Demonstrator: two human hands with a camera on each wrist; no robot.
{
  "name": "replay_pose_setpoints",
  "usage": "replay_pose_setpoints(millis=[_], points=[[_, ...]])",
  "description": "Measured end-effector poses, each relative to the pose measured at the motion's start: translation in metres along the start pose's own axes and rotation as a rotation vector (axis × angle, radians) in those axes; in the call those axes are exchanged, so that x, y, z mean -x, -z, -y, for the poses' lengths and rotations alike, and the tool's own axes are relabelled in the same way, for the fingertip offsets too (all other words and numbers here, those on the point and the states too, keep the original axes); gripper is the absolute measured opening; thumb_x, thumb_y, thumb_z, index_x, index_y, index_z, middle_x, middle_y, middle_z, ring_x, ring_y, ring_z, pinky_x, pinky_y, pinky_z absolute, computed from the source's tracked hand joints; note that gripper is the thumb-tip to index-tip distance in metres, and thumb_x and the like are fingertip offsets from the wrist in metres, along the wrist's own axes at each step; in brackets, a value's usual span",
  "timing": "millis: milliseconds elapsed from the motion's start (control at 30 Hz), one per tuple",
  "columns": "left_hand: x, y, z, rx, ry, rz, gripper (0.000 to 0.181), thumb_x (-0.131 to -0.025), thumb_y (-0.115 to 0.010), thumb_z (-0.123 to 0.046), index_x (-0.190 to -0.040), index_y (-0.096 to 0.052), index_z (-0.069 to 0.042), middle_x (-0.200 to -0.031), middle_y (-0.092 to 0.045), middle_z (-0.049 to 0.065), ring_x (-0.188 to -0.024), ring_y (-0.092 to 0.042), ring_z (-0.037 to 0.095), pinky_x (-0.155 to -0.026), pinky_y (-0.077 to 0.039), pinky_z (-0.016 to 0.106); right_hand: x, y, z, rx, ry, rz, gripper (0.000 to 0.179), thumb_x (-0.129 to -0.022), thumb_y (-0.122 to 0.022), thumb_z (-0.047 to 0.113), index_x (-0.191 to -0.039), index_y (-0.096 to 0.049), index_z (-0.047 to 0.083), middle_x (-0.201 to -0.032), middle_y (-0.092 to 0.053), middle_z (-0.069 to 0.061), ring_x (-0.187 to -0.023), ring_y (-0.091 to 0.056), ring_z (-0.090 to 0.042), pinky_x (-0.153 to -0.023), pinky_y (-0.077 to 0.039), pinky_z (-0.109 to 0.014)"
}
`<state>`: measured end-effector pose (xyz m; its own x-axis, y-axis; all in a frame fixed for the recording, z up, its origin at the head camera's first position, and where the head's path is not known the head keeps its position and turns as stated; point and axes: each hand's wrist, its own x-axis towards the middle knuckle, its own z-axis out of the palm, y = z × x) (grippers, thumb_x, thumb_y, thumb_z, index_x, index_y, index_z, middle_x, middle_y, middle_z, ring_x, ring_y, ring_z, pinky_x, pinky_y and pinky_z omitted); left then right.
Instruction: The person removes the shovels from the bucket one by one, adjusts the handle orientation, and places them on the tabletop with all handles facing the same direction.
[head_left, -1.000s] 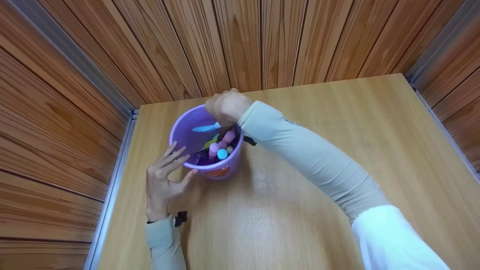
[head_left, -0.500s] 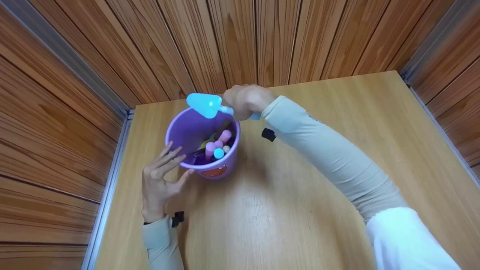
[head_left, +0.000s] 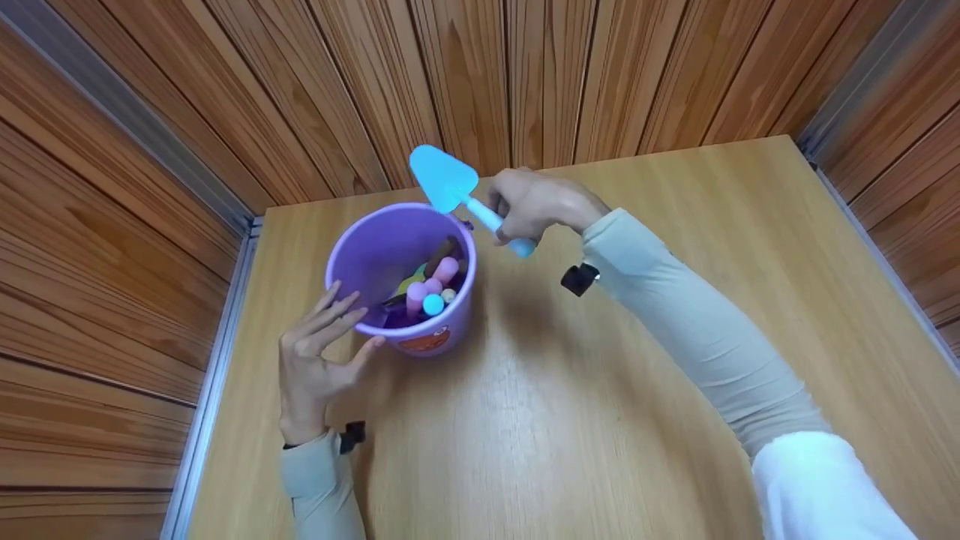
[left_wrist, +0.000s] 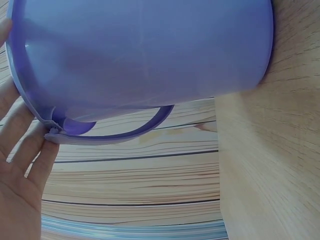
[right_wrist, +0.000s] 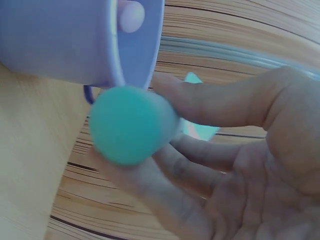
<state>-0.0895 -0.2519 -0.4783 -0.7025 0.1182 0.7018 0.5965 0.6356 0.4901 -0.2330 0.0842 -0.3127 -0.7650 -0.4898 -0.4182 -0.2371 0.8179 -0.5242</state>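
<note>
My right hand pinches the handle of a blue toy shovel just right of a purple bucket. The shovel's blade points up and left, above the bucket's far rim. In the right wrist view the round end of the handle sits between thumb and fingers. My left hand touches the bucket's near-left rim with fairly straight, spread fingers. Inside the bucket lie pink-ended pieces, a blue-ended piece, a brown piece and a yellow-green item, partly hidden among each other.
The bucket stands on a wooden table near its back left corner. Wood-plank walls rise behind and at both sides, with metal strips along the edges. The bucket's purple carrying handle hangs down its outside.
My right hand has risen out of the bucket and moved right, bringing the blue toy shovel out with it. The left hand has stayed at the rim.
</note>
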Motion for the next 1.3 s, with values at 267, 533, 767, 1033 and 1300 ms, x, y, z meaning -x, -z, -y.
replay_pose_setpoints(millis=[267, 533, 767, 1033, 1300], points=[[0.004, 0.001, -0.001, 0.005, 0.009, 0.003, 0.049, -0.071, -0.098, -0.02, -0.118, -0.083, -0.014, -0.13, -0.077, 0.003, -0.137, -0.065, 0.032, -0.117, -0.047, 0.024, 0.001, -0.03, -0.034, -0.311, -0.03, -0.105, 0.053, -0.095, -0.083, 0.017, -0.14, -0.059, 0.002, -0.125, -0.065, -0.014, -0.108, -0.07, -0.03, -0.077, -0.07, -0.034], [0.001, -0.005, -0.002, 0.031, -0.001, 0.009, 0.051, -0.073, -0.096, -0.021, -0.122, -0.082, -0.015, -0.132, -0.076, 0.003, -0.137, -0.064, 0.036, -0.117, -0.048, 0.027, -0.001, -0.065, -0.066, -0.483, -0.045, -0.2, 0.047, -0.093, -0.085, 0.02, -0.131, -0.063, 0.004, -0.124, -0.064, -0.016, -0.106, -0.069, -0.031, -0.075, -0.07, -0.035], [0.001, -0.004, -0.002, 0.02, 0.005, 0.014, 0.05, -0.073, -0.096, -0.021, -0.121, -0.082, -0.015, -0.132, -0.076, 0.002, -0.138, -0.064, 0.033, -0.117, -0.048, 0.026, -0.008, -0.095, -0.08, -0.557, -0.059, -0.238, 0.053, -0.091, -0.087, 0.028, -0.132, -0.062, 0.005, -0.124, -0.065, -0.014, -0.111, -0.066, -0.031, -0.089, -0.065, -0.039], [0.002, 0.001, 0.001, -0.011, -0.018, 0.008, 0.048, -0.073, -0.096, -0.023, -0.118, -0.083, -0.013, -0.13, -0.077, 0.004, -0.135, -0.066, 0.036, -0.118, -0.048, 0.026, -0.021, -0.126, -0.089, -0.682, -0.025, -0.234, 0.05, -0.089, -0.089, 0.031, -0.125, -0.066, 0.006, -0.118, -0.067, -0.013, -0.104, -0.068, -0.027, -0.085, -0.066, -0.038], [0.002, 0.001, 0.002, -0.011, -0.03, 0.009, 0.045, -0.075, -0.095, -0.027, -0.116, -0.084, -0.012, -0.13, -0.077, 0.004, -0.135, -0.066, 0.037, -0.118, -0.048, 0.027, -0.027, -0.149, -0.103, -0.748, -0.036, -0.255, 0.05, -0.088, -0.089, 0.034, -0.123, -0.068, 0.004, -0.113, -0.071, -0.011, -0.104, -0.066, -0.025, -0.089, -0.059, -0.035]])
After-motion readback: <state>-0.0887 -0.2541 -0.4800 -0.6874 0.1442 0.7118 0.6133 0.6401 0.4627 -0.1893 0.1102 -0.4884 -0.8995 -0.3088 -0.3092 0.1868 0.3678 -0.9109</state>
